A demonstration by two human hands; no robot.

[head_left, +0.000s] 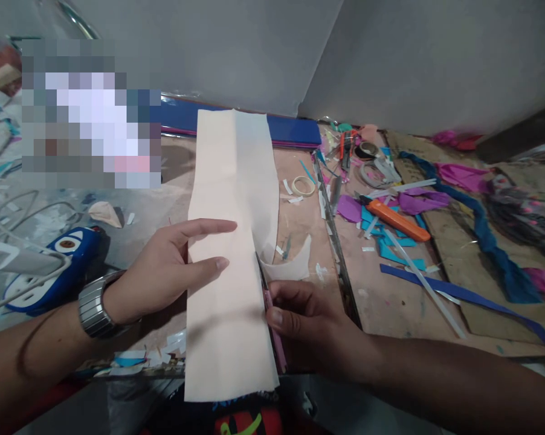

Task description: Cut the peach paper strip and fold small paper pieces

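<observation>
A long cream sheet [218, 181], folded lengthwise and seemingly paper or thin fabric, runs across the worktable and hangs over its front edge. My left hand [164, 260], a metal watch at its wrist, holds the sheet's left edge. Its thumb and index finger rest apart on top, and the other fingers are hidden at or under the edge. My right hand [309, 320] is closed around a pink-handled cutting tool [278, 347] at the right edge. Its thin dark blade points away along the sheet; its exact kind is unclear. A curled offcut [293, 263] lies beside the blade.
A blue power strip [50, 272] with cables lies at left. Dark blue flat stock [295, 132] lies behind the sheet. At right are an orange utility knife [397, 220], a tape roll [303, 186], purple and blue scraps, and cardboard [494, 329]. A wall rises behind.
</observation>
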